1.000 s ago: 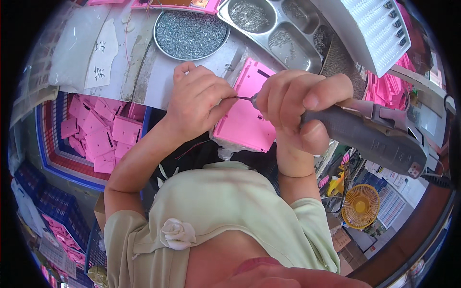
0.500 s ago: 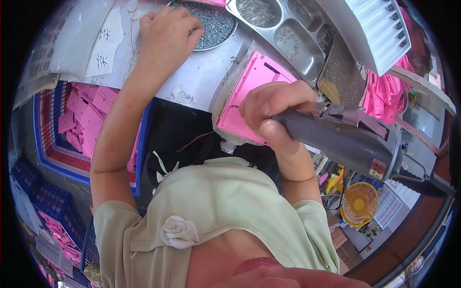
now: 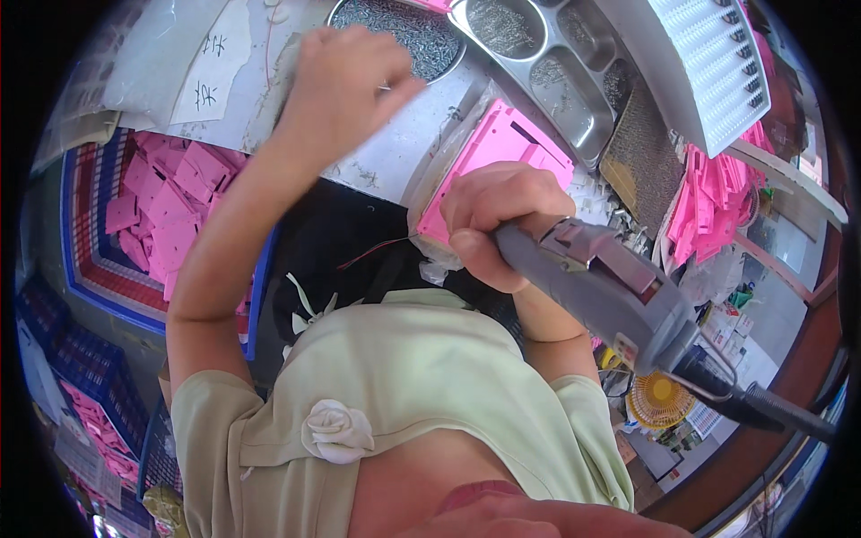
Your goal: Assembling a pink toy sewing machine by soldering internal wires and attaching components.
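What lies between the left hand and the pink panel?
In the head view, going from the left hand to the pink panel: scuffed pale tabletop, then clear-looking plastic along the panel's left edge.

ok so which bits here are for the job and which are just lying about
Likely in use:
- grey corded tool, in the right hand
- pink panel, partly behind that hand
- round dish of small metal parts, by the left hand

Seemingly just lying about:
- yellow basket
- handwritten paper

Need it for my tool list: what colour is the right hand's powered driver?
The driver is mostly grey; the head view shows it best.
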`<state>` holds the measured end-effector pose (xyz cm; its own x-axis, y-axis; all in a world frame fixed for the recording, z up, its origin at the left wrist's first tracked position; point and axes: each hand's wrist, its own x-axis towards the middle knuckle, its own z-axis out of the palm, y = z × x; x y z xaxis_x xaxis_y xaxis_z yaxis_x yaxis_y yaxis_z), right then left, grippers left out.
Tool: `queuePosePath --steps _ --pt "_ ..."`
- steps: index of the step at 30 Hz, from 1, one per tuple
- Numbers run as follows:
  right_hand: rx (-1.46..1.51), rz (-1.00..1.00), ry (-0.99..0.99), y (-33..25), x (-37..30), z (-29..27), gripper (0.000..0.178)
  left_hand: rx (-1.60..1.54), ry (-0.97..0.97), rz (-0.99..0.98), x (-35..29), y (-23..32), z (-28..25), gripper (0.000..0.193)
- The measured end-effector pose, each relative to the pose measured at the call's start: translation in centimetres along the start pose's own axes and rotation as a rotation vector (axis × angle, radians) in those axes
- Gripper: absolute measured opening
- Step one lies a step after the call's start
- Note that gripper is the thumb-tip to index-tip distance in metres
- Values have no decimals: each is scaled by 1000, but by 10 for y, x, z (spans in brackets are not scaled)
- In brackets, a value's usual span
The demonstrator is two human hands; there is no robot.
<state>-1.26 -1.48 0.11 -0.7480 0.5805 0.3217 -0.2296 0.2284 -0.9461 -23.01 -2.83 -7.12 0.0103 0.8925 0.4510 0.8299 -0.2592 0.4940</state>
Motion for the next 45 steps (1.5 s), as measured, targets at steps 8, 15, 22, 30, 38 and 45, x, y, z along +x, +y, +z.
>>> queuePosePath --steps 8,15,22,30,38,45 --pt "340 -53 124 -29 4 -12 27 -430 -85 36 -52 59 -3 16" --pt "317 -81 125 -30 2 -9 25 -461 -49 85 -51 65 -2 19" --pt "317 -26 123 -30 -13 -6 22 -412 -190 153 -41 73 -17 29" --pt "51 -92 77 -11 -30 20 26 -271 -326 226 -43 60 -2 30" --pt "-15 -165 -120 2 -20 15 23 -228 -291 214 -49 65 -2 30" --pt "203 -280 171 -53 -38 -86 32 -334 -297 298 -11 91 7 38"
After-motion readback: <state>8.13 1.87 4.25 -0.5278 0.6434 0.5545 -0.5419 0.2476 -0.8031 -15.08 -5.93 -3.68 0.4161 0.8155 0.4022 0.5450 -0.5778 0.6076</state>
